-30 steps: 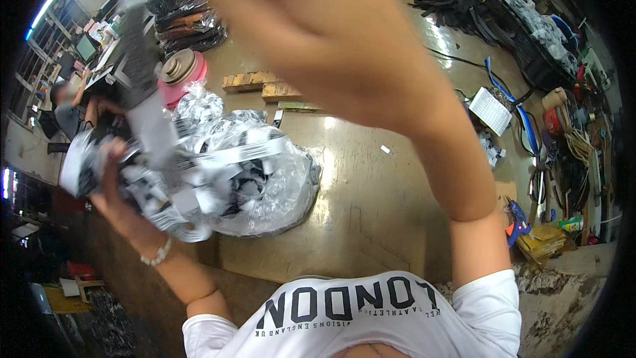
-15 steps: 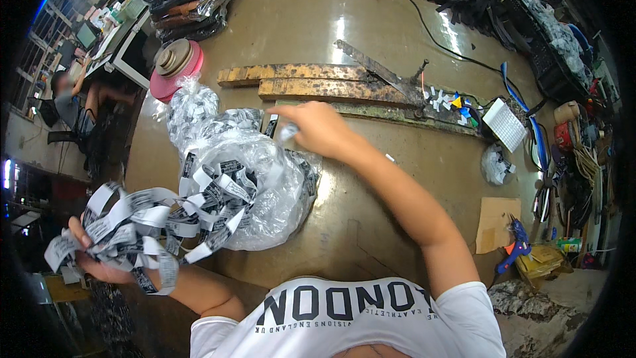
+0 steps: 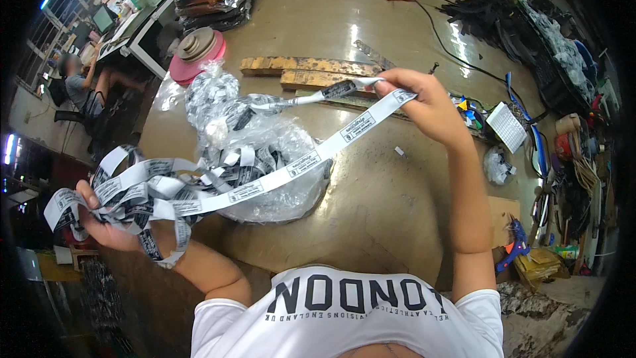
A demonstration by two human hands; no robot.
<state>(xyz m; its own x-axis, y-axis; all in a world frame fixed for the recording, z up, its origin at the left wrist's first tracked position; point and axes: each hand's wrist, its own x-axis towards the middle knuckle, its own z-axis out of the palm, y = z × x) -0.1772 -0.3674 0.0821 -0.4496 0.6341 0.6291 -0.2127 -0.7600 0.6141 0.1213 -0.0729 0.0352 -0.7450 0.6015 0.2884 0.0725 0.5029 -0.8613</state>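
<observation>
A long ribbon of printed black-and-white labels (image 3: 301, 168) runs stretched between my two hands. Its loose loops bunch around my left hand (image 3: 109, 229), whose fingers curl round them at the left. Raised over the table's middle, my right hand (image 3: 427, 103) pinches the ribbon between thumb and fingers. From that pinch a second, twisted length goes back to the clear plastic bag (image 3: 285, 136), where more black-and-white label coils show inside and over its mouth. The bag lies on the table in front of me, partly behind the stretched ribbon.
Past the bag stand pink and brown discs (image 3: 199, 50). Yellow-black wooden bars (image 3: 311, 66) lie behind my right hand. A blue glue gun (image 3: 515, 242) and a cardboard piece (image 3: 505, 215) are at the right. Far left, a person (image 3: 79, 83) sits by a desk.
My right hand has moved right from over the bag, and a length of label ribbon now stretches from it to my left hand. The left hand still holds the loops.
</observation>
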